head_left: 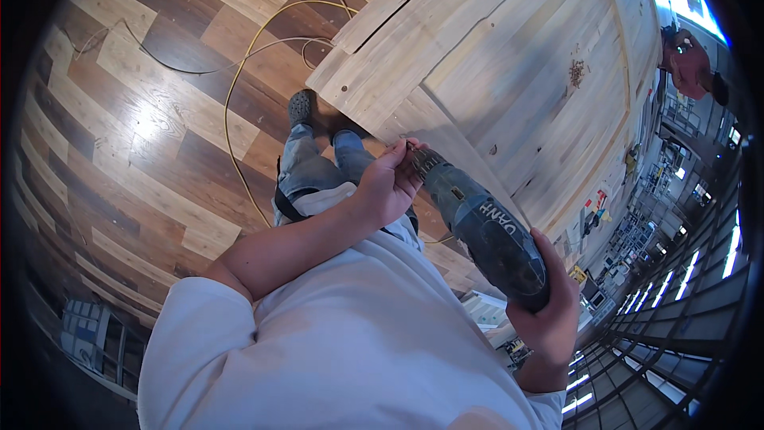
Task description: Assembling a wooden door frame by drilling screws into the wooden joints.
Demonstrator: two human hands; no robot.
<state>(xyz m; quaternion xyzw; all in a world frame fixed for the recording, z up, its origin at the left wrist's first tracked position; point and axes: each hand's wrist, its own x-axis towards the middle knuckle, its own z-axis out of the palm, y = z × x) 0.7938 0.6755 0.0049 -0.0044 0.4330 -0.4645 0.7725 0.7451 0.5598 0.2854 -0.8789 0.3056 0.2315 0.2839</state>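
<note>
A dark blue-grey power drill (489, 227) with a black ribbed chuck (427, 161) is held in front of my chest, its nose pointing up and to the left. My right hand (549, 299) wraps round its rear end. At the chuck's front, the thumb and fingers of my left hand (390, 183) are pinched together. Something small may be between them, but it is too small to make out. Just beyond the drill's nose lies a large pale wooden panel (477, 64) made of joined boards.
A small heap of brown bits (577, 72) lies on the panel. A yellow hose (231, 103) and thinner cords curve over the wood-plank floor (119, 159). Another person (688, 64) is at the far right. Small tools (595, 215) lie by the panel's right side.
</note>
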